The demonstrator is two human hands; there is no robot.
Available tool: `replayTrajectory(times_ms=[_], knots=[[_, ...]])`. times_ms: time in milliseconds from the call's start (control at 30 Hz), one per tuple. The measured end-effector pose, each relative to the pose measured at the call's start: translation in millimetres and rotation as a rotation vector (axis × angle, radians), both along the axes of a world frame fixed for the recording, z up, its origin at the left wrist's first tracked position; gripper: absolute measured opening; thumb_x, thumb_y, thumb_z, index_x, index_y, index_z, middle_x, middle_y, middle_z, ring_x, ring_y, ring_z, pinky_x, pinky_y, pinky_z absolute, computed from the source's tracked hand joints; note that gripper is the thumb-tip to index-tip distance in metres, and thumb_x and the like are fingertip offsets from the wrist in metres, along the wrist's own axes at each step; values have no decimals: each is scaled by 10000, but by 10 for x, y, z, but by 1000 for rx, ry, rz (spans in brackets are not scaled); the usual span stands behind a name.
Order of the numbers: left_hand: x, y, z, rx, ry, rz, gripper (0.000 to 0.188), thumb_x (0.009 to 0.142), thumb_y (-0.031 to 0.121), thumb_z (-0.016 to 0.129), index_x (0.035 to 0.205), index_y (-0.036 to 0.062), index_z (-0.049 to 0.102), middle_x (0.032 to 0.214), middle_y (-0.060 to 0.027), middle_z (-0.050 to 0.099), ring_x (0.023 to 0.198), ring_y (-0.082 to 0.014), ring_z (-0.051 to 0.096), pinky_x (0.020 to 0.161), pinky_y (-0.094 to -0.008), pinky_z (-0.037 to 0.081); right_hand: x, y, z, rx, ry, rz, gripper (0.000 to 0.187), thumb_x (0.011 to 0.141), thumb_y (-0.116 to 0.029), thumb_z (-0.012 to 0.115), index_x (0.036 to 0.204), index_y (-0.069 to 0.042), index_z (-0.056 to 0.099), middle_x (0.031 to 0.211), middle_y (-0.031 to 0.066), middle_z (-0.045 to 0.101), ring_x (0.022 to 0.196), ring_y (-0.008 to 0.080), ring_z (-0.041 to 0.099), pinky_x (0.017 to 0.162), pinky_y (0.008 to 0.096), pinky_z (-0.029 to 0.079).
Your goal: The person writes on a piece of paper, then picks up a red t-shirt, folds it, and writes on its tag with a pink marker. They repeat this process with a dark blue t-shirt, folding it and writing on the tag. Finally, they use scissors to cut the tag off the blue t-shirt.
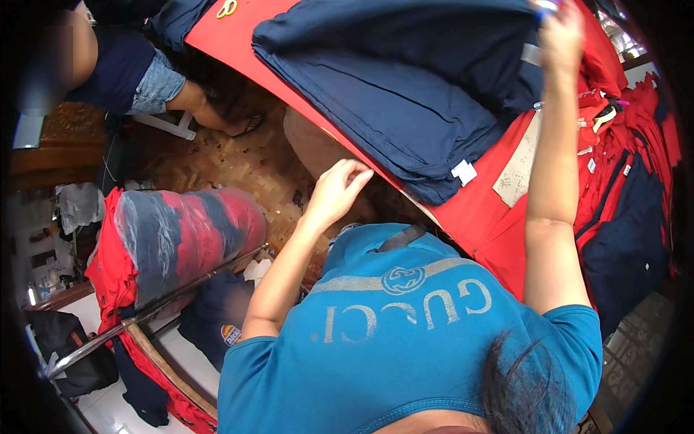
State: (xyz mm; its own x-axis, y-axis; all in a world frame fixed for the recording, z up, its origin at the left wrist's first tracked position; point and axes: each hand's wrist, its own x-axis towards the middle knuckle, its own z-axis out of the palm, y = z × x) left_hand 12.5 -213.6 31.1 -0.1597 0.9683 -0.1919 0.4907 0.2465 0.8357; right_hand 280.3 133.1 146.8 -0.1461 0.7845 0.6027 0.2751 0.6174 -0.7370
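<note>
Folded dark navy clothing (405, 87) lies over the red-covered table (481, 217), with a small white label (464, 172) at its near corner. My right hand (562, 43) reaches far across to the cloth's right edge, beside a pale grey patch (531, 53). Its fingers are closed on a small blue-and-white thing (547, 7), cut off by the upper edge, whose kind I cannot make out. Short of the table's near edge, my left hand (338, 189) hangs apart from the clothing. Its fingers are curled together, and nothing shows in them.
A piece of marked cardboard (517, 170) lies right of the navy cloth. Red and navy garments (629, 195) hang at the right. Yellow-handled scissors (227, 9) sit at the far table corner. A plastic-wrapped clothing bundle (191, 235) rests at left, near a metal rail (155, 307). Another person (116, 72) is at upper left.
</note>
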Motion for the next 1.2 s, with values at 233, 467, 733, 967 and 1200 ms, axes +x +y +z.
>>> replayTrajectory(times_ms=[233,467,733,967,1200], knots=[[372,376,-166,-112,72,188,456,925,431,590,777,-1,586,686,-143,614,687,-318,621,648,-405,477,1546,-627,-292,119,-344,-754,460,895,-213,641,1307,-43,524,1031,118,662,883,209,652,800,331,507],[374,460,10,-20,458,-61,404,950,377,528,767,23,592,743,-177,646,727,-402,627,656,-488,479,40,-2204,-1129,-373,-224,248,542,827,4,568,1360,-37,480,1250,131,555,1125,226,575,941,355,493],[420,450,-31,-34,-1395,329,159,980,198,540,1087,81,550,1068,-57,635,1002,-217,639,872,-376,516,150,-2774,-982,-881,109,462,529,875,15,504,1400,6,437,1301,139,551,1124,220,584,938,329,481],[885,320,69,-116,-1155,136,275,925,103,631,1161,-26,574,1169,-111,637,1068,-191,621,938,-346,491,486,-2706,-712,-898,256,357,566,875,33,486,1433,21,391,1158,108,575,991,183,630,886,302,497],[435,632,252,-60,-1209,221,251,1005,251,520,1222,126,535,1225,-87,618,1085,-244,622,922,-460,506,512,-2929,-641,-591,-379,351,629,781,-184,686,1366,-27,516,900,96,589,766,200,579,720,283,469]])
